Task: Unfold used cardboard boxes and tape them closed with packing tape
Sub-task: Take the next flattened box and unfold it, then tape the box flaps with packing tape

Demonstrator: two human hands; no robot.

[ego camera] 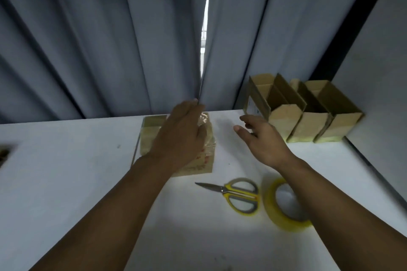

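- Left hand (180,136): grip slack, fingers laid almost straight over the top of the taped cardboard box (206,160).
- The box sits mid-worktop (66,171), towards the far edge.
- Right hand (262,141): grip spread wide, holding nothing, just right of the box.
- Three open boxes (308,125) stand in a row far right.
- Scissors (237,194) and tape roll (270,201) lie near right.

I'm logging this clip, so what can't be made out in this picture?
All in the head view:
1. The taped box: the left hand covers most of its top, so the seam is hidden.
2. A dark thing at the left frame edge: cut off and blurred.
3. The label on the leftmost open box: too small to read.
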